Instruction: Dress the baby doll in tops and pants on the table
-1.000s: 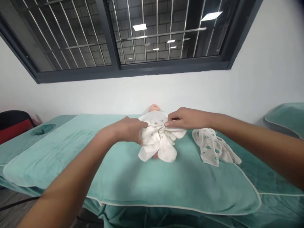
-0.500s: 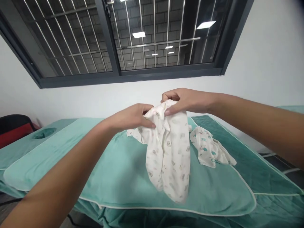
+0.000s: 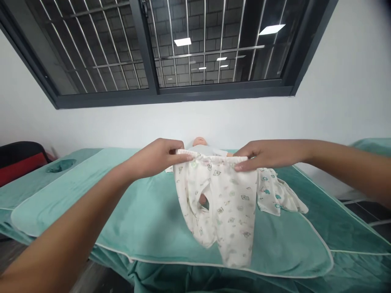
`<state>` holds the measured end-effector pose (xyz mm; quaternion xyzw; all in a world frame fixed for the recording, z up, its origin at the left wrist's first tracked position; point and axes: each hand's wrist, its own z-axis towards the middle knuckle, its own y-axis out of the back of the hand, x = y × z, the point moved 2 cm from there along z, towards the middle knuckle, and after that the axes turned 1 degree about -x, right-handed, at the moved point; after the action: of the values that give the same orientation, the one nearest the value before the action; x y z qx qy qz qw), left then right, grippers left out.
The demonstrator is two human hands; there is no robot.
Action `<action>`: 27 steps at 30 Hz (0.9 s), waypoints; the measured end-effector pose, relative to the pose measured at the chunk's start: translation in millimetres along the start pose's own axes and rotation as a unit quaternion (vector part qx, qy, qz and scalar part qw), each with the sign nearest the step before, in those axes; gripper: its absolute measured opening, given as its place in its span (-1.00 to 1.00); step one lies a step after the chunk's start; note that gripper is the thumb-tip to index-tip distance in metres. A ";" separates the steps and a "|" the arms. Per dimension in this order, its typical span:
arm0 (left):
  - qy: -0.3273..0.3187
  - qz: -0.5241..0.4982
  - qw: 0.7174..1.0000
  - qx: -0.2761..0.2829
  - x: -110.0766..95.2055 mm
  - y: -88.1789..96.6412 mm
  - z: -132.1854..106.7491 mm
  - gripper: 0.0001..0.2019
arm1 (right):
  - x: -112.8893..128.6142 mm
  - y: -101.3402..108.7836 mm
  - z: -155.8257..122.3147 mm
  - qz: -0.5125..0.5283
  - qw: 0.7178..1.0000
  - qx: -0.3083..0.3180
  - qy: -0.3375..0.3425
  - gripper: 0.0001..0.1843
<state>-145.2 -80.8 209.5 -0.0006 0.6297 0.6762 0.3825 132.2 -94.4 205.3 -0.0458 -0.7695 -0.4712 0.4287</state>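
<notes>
A pair of white baby pants (image 3: 232,207) with small printed figures hangs spread between my two hands, waistband up. My left hand (image 3: 160,158) pinches the waistband at its left end. At the right part of the waistband, my right hand (image 3: 259,154) grips with the thumb in front. An opening at the crotch lets a bit of what lies behind show through. Beyond the pants lies a baby doll (image 3: 200,141), mostly hidden; its head and a pale top show. To the right, a white garment with teal prints (image 3: 271,191) lies crumpled.
A light green padded mat (image 3: 137,219) covers the darker green bed (image 3: 351,228). A round hole (image 3: 61,165) is in the bed at the left, near a black and red chair (image 3: 23,162). Behind are a white wall and a barred window (image 3: 171,91).
My hands have moved apart and lower, stretching the waistband, so the bunched pants now hang wide. The doll's head has come into view behind them.
</notes>
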 end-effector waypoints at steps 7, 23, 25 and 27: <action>-0.060 -0.419 0.894 -0.150 29.6 -71.0 15.3 -0.41 | -2.5 -35.4 67.0 0.252 0.945 -0.142 0.151 -0.53; 0.210 -0.221 0.896 -0.323 182.5 -203.5 9.2 -0.53 | -157.9 -100.8 271.7 -0.087 0.941 -0.311 0.100 -0.19; 0.208 -0.316 0.892 -0.246 173.6 -215.1 26.6 -0.56 | -176.1 -84.8 281.2 -0.137 0.927 -0.343 0.065 -0.23; 0.237 -0.403 0.866 -0.181 166.0 -227.8 46.5 -0.50 | -189.6 -67.1 289.2 -0.174 0.915 -0.363 0.033 -0.27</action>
<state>-122.2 25.1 -54.9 -0.4830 0.5132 0.5449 0.4543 41.0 152.9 -28.5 -0.0479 -0.5269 -0.7866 0.3184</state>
